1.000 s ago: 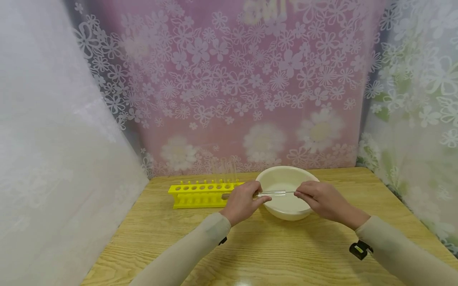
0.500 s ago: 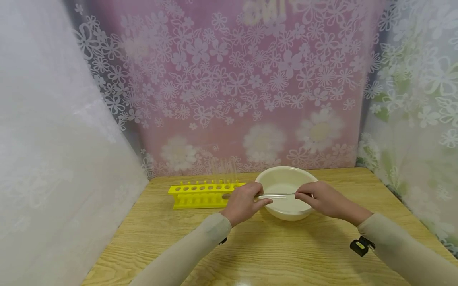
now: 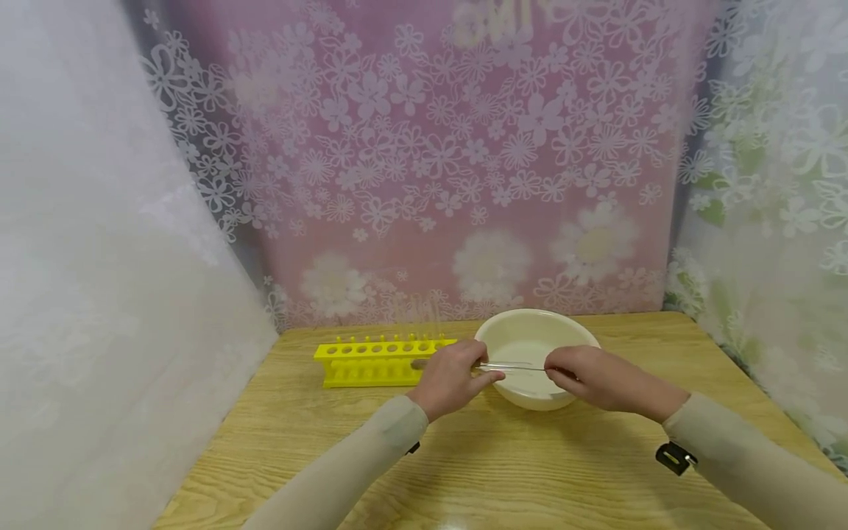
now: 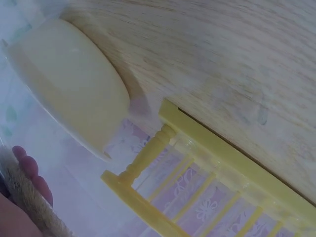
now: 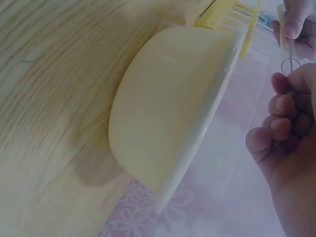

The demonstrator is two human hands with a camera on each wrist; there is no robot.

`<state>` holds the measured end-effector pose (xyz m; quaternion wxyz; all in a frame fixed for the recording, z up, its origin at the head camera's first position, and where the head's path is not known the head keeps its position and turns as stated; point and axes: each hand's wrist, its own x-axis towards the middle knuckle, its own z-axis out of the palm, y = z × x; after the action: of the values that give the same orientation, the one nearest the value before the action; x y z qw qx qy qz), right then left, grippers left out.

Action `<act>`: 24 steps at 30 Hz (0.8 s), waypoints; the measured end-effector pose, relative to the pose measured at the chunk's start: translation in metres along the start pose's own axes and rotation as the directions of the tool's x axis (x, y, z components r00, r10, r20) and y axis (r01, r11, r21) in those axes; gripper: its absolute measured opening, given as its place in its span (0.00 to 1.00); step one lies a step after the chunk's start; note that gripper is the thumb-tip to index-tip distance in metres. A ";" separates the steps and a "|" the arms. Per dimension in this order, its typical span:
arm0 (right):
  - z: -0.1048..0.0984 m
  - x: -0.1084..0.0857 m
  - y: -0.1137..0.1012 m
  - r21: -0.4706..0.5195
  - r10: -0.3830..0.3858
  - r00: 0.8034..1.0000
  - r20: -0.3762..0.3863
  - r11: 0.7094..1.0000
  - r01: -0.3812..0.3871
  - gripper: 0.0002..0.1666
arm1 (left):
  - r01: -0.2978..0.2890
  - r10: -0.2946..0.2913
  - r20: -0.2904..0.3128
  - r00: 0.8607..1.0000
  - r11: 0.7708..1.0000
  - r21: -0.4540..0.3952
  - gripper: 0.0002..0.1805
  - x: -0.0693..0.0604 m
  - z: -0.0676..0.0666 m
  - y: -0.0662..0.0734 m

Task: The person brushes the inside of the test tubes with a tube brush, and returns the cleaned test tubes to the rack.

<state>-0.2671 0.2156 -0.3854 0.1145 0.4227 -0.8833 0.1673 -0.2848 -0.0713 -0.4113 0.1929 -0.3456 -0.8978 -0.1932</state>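
Over the basin, my left hand [image 3: 453,375] grips a clear glass test tube [image 3: 506,366] lying roughly level, its mouth toward the right. Inside the tube is a test tube brush; its brownish bristles [image 4: 25,193] show beside the left fingers in the left wrist view. From the mouth comes the brush's thin wire handle [image 5: 291,69], pinched between thumb and fingers of my right hand [image 3: 592,375]. The tube's round rim shows just ahead of the right fingertips in the right wrist view. The left palm hides the middle of the tube in the head view.
A cream basin [image 3: 535,403] stands on the wooden table [image 3: 490,471] beneath both hands. Left of it is a yellow test tube rack [image 3: 371,377], with several clear test tubes [image 3: 417,316] upright at its right end. Floral curtains [image 3: 424,184] close off the back and sides.
My right hand has lowered slightly and shifted its angle while still pinching the wire. The left hand keeps its hold on the tube with little movement.
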 end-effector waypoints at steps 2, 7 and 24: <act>-0.002 0.001 -0.001 0.025 -0.022 1.000 -0.015 0.999 0.023 0.11 | 0.013 -0.013 0.007 1.000 1.000 -0.020 0.19 0.000 0.000 0.000; -0.004 0.004 -0.001 0.162 -0.011 1.000 0.002 0.987 0.010 0.14 | 0.053 -0.051 0.026 0.998 0.995 -0.082 0.17 -0.001 0.000 0.001; -0.008 -0.001 0.011 0.359 0.041 0.999 0.032 0.932 -0.049 0.15 | 0.052 -0.054 -0.023 0.998 0.995 -0.086 0.17 0.002 -0.002 0.006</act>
<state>-0.2747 0.2255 -0.3800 0.0207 0.4181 -0.8485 0.3237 -0.2820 -0.0671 -0.4075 0.1841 -0.3271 -0.8950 -0.2409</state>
